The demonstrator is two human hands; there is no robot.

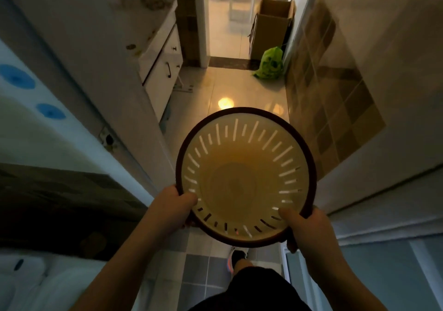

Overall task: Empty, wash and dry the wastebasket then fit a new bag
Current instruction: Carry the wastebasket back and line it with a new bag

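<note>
I hold a round cream wastebasket with a dark brown rim and slotted walls, mouth up, above the floor in front of me. It has no bag or rubbish inside. My left hand grips the near-left rim, thumb inside the basket. My right hand grips the near-right rim, thumb over the edge. A full green rubbish bag lies on the floor by the far doorway.
A white vanity cabinet stands at the left. An open cardboard box stands beyond the doorway at the right. A tiled wall runs along the right. A white fixture with blue dots is at the left. My shoe is below the basket.
</note>
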